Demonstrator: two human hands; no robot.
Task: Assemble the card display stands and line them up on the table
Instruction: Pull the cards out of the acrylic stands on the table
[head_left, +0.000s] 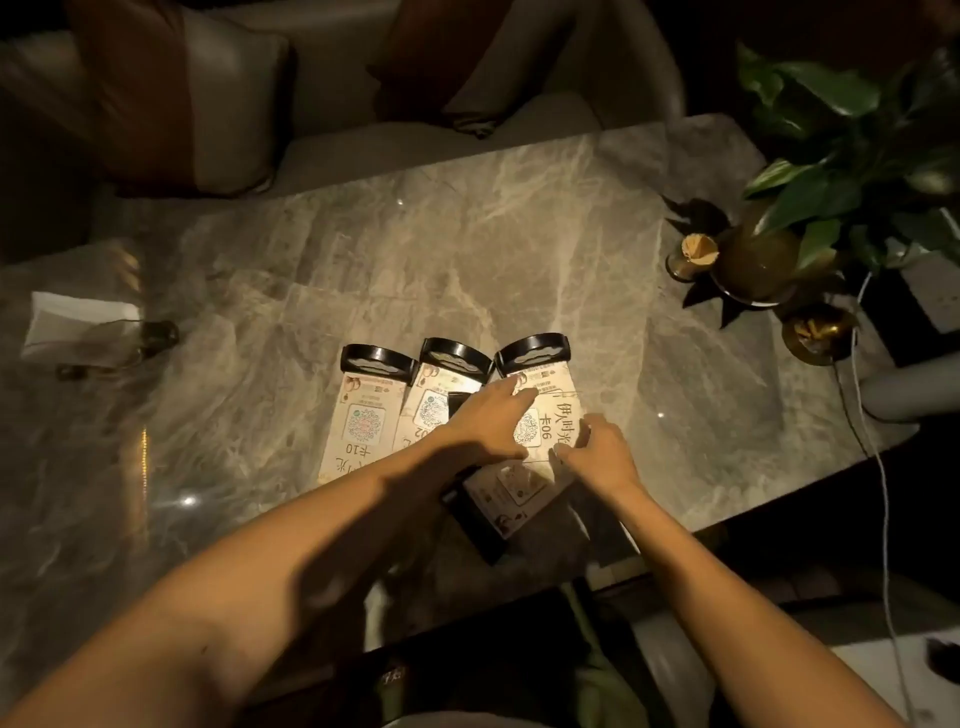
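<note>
Three card display stands lie flat side by side on the marble table (467, 249), black bases pointing away from me. The left stand (358, 415) shows "卡10", and the middle stand (434, 400) is partly hidden by my left forearm. The right stand (550, 415) reads "卡06". My left hand (483, 421) rests flat on its left side, fingers spread toward its black base (532, 351). My right hand (597, 452) touches its right edge with curled fingers. Another card with a dark part (498, 499) lies under my arms near the table's front edge.
A potted plant in a gold vase (753, 260) and two small gold cups (693, 257) stand at the right end. A white cable (878, 457) hangs off the right side. A folded white napkin in a holder (78, 322) sits at the left. A sofa with cushions (234, 104) lies beyond.
</note>
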